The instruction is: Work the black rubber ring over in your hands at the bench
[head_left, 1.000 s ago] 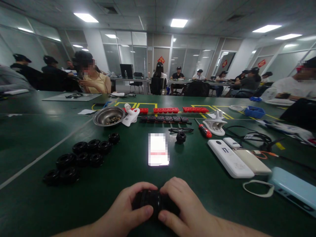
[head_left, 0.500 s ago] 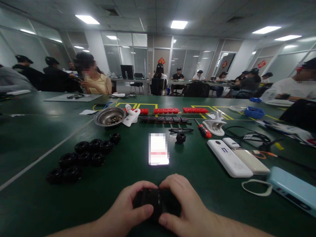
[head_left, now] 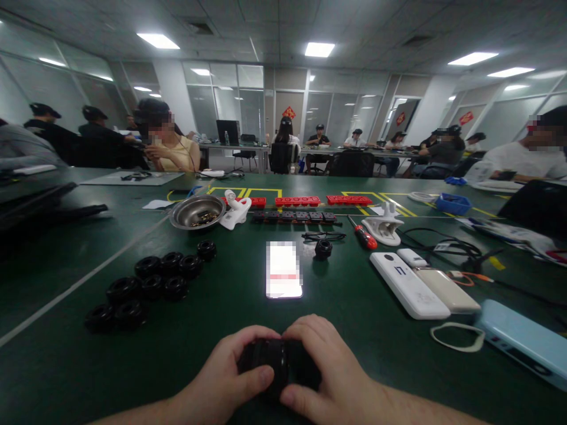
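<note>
Low on the green table [head_left: 354, 307], both of my hands grip one black ribbed cylindrical part [head_left: 270, 358]. My left hand [head_left: 225, 372] wraps its left end with the thumb underneath. My right hand [head_left: 323, 366] closes over its right end, fingers curled on top. Most of the part is hidden between the palms. A lit phone [head_left: 284, 270] lies flat just beyond my hands. To the left, several black wheel-like rings [head_left: 146, 280] are bunched in rows. One lone black ring [head_left: 323, 248] stands past the phone.
A metal bowl [head_left: 197, 211], white clips [head_left: 384, 225], a red-handled screwdriver [head_left: 364, 234] and rows of red and black blocks [head_left: 297, 200] lie further back. White and beige power banks [head_left: 411, 285], cables and a light blue device [head_left: 522, 339] sit right. Other people sit around.
My hands stay clasped on the black part and shift only slightly. The view has tilted a little; a dark object has come into sight at the far left.
</note>
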### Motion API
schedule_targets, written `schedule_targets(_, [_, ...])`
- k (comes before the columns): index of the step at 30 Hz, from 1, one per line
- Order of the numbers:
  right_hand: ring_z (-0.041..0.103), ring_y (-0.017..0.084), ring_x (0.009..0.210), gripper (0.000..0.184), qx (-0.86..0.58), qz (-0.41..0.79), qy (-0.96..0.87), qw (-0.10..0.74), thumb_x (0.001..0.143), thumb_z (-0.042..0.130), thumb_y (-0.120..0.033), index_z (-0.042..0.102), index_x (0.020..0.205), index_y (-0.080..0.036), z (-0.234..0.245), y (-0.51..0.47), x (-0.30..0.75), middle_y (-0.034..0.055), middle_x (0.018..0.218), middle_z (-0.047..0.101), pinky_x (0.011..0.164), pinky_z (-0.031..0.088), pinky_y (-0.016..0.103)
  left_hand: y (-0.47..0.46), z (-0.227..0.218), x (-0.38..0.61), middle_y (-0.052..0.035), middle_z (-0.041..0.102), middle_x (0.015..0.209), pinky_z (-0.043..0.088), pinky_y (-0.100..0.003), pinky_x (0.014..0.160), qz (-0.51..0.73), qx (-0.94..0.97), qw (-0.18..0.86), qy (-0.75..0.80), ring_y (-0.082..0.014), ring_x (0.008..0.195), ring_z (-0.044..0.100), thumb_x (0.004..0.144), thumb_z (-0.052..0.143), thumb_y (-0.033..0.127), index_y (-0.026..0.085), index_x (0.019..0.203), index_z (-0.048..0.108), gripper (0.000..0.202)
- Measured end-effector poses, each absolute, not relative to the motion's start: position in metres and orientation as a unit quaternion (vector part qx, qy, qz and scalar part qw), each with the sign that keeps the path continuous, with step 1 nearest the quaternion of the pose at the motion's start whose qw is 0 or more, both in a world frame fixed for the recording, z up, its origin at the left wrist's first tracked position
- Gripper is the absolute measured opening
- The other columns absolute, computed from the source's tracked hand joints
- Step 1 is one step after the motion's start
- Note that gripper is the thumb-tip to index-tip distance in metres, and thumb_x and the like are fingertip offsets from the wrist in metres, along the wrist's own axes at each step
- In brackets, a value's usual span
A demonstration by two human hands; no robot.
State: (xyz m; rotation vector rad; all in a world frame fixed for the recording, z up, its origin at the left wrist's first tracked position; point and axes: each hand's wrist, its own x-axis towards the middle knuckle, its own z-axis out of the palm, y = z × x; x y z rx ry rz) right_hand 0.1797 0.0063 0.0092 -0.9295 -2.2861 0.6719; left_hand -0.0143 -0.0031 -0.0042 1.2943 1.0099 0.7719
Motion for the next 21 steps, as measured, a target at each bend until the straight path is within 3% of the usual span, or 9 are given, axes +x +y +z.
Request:
schedule_targets(5, [0.049,0.02,0.073,0.042,-0.345,0.254,-0.859,0.279,0.079,0.042,-0.055,0.055,0.081,-0.015,0.0086,0.0092,0.1801,0.0069,0.078,0.055,0.067,0.041,0.036,-0.0014,-0.0069,-0.016,-0.0038,0.062,0.095,0.043,-0.034,0.077,0.335,0.557,0.621,0.438,-0.0245,0.089,0.055,0.059,0.068,0.047,0.021,0.099,0.059,0.048])
schedule_targets(9, [0.051,0.021,0.083,0.038,-0.32,0.254,-0.866,0.289,0.079,0.051,-0.048,0.055,0.095,-0.014,0.0079,0.0087,0.1815,0.0101,0.091,0.057,0.074,0.043,0.037,0.001,-0.0072,-0.0167,-0.0048,0.063,0.096,0.042,-0.035,0.077,0.329,0.561,0.629,0.425,-0.0245,0.09,0.056,0.062,0.065,0.05,0.021,0.1,0.059,0.048])
schedule_targets(14, [0.051,0.022,0.088,0.035,-0.319,0.251,-0.869,0.282,0.079,0.055,-0.037,0.051,0.105,-0.014,0.0088,0.0061,0.1812,0.011,0.099,0.055,0.077,0.044,0.037,0.0,-0.0077,-0.0154,-0.0036,0.062,0.086,0.044,-0.032,0.068,0.336,0.54,0.637,0.434,-0.0218,0.08,0.056,0.06,0.066,0.052,0.019,0.095,0.06,0.049])
schedule_targets(21, [0.053,0.021,0.074,0.045,-0.331,0.241,-0.865,0.292,0.078,0.041,-0.059,0.055,0.086,-0.017,0.0054,0.0137,0.1817,0.0084,0.082,0.057,0.065,0.045,0.035,0.0012,-0.0146,-0.0191,-0.0047,0.061,0.092,0.041,-0.032,0.071,0.339,0.584,0.625,0.393,-0.0218,0.083,0.055,0.059,0.069,0.048,0.02,0.101,0.058,0.052])
